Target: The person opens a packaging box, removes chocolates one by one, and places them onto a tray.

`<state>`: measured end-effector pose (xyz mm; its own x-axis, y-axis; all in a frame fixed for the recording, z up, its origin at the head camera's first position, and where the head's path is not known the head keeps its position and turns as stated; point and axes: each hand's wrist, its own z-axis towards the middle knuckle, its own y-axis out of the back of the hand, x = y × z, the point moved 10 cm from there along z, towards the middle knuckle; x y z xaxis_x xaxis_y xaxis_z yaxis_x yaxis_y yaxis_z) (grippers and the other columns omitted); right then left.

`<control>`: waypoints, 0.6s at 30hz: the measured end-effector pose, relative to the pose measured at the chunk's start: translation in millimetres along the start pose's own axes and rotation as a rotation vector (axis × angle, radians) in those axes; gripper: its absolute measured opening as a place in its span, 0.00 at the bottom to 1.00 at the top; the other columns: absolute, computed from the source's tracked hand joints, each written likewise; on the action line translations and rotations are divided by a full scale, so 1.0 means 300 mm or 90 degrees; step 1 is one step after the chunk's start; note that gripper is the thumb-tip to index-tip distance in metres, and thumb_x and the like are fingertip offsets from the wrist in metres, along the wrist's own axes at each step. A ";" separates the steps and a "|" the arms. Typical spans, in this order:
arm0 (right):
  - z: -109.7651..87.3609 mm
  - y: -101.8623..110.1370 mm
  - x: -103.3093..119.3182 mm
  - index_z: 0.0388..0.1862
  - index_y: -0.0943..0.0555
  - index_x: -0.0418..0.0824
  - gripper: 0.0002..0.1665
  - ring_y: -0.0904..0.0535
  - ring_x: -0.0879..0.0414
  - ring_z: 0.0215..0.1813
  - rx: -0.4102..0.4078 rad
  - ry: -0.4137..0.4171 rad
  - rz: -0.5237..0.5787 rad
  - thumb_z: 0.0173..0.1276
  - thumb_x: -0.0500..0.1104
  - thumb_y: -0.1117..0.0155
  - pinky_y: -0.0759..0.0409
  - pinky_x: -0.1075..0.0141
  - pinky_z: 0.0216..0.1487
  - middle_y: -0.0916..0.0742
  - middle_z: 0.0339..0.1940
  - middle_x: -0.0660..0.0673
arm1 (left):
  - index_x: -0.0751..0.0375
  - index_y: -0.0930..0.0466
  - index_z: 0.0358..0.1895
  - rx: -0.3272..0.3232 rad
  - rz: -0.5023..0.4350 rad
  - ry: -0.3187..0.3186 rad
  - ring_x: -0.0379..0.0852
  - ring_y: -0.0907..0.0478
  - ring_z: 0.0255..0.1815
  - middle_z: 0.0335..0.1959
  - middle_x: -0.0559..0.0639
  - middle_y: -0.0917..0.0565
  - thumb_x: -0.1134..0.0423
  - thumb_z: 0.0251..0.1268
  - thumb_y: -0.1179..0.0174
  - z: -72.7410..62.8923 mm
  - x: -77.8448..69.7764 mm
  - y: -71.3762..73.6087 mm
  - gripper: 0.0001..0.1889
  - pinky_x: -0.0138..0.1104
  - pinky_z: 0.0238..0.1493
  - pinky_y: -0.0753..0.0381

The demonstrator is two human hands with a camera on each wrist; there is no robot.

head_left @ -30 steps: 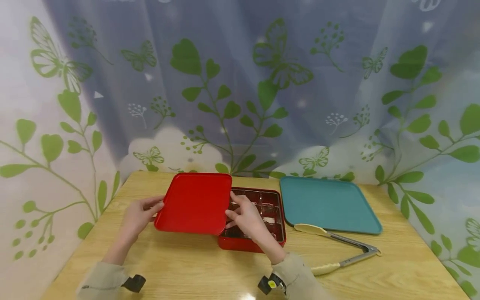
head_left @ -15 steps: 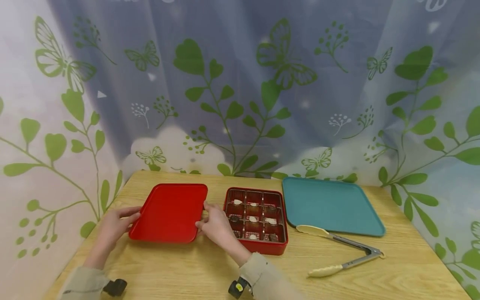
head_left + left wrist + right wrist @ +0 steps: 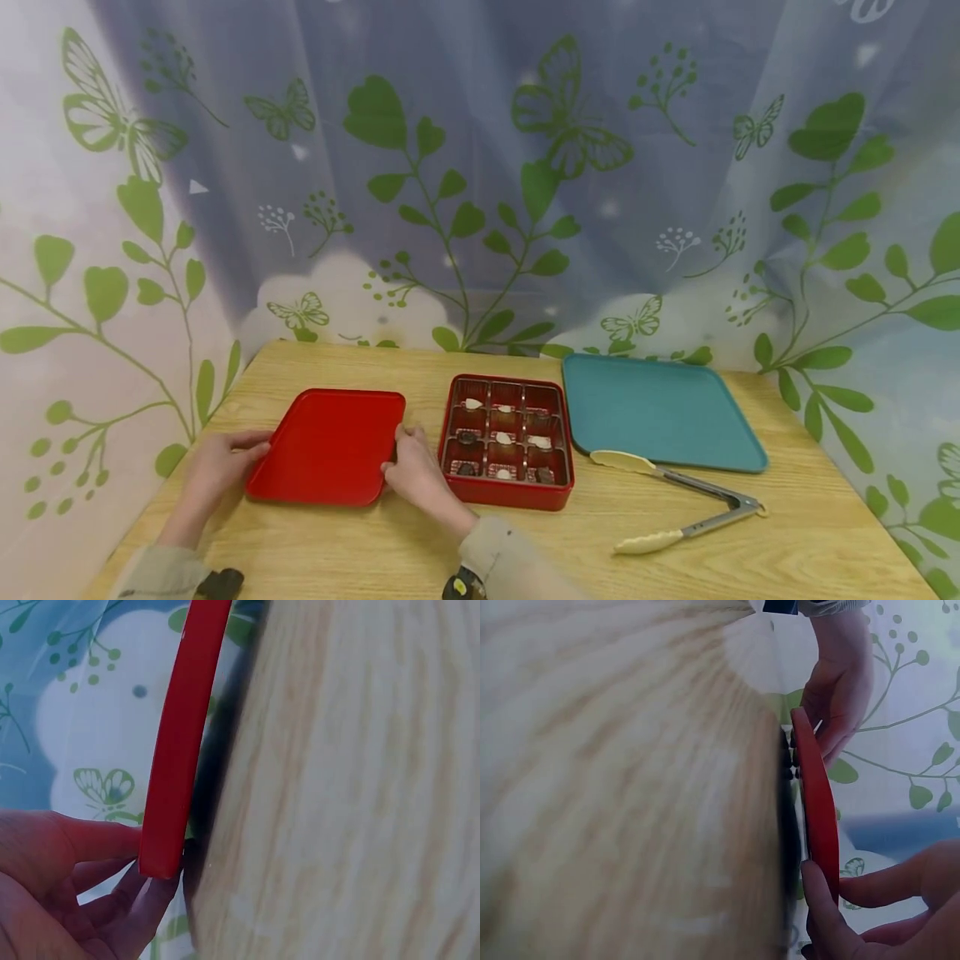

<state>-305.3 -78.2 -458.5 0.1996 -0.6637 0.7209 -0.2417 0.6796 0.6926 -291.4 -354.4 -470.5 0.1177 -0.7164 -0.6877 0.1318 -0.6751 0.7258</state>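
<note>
A red square lid is held low over the left part of the table, a thin gap under it in both wrist views. At its left edge my left hand pinches the rim; the left wrist view shows the thumb and fingers on either side of the lid's red edge. My right hand pinches the opposite edge, with fingers above and below it in the right wrist view. Just right of that hand sits a red box, uncovered, its clear divided insert holding small white and dark pieces in the compartments.
A teal tray lies right of the box. Tongs with cream tips lie spread in front of the tray. Behind the wooden table hangs a patterned curtain.
Both hands have carried the red lid left and down, from partly over the box to low over the table. The box's compartments have come into full view.
</note>
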 end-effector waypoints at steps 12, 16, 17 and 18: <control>0.002 -0.010 -0.005 0.75 0.34 0.26 0.38 0.28 0.44 0.71 -0.008 0.012 -0.025 0.68 0.33 0.35 0.22 0.61 0.56 0.28 0.74 0.34 | 0.71 0.16 0.56 0.007 0.021 0.010 0.74 0.27 0.62 0.56 0.73 0.19 0.63 0.71 0.38 0.011 -0.016 -0.004 0.17 0.60 0.57 0.27; -0.012 0.001 0.002 0.77 0.38 0.27 0.40 0.19 0.49 0.56 -0.011 0.010 0.006 0.69 0.33 0.34 0.25 0.68 0.39 0.32 0.76 0.33 | 0.71 0.16 0.55 0.015 0.024 0.006 0.73 0.26 0.61 0.56 0.72 0.18 0.62 0.70 0.37 0.013 -0.033 -0.012 0.17 0.59 0.57 0.26; -0.017 0.006 0.007 0.77 0.39 0.27 0.41 0.18 0.52 0.49 -0.013 0.014 0.020 0.69 0.33 0.34 0.26 0.69 0.35 0.33 0.77 0.33 | 0.71 0.16 0.55 0.017 0.028 0.005 0.73 0.25 0.60 0.55 0.72 0.18 0.62 0.69 0.37 0.013 -0.037 -0.014 0.17 0.58 0.56 0.26; -0.023 0.013 0.014 0.78 0.40 0.27 0.41 0.19 0.55 0.43 -0.016 0.021 0.037 0.69 0.33 0.35 0.28 0.70 0.31 0.34 0.77 0.33 | 0.71 0.16 0.55 0.019 0.031 0.004 0.72 0.24 0.59 0.54 0.71 0.17 0.62 0.69 0.36 0.013 -0.040 -0.016 0.17 0.57 0.55 0.25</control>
<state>-298.9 -76.0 -452.6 0.2170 -0.6121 0.7604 -0.2299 0.7250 0.6492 -297.3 -343.1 -465.7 0.1294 -0.7473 -0.6518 0.0963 -0.6447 0.7583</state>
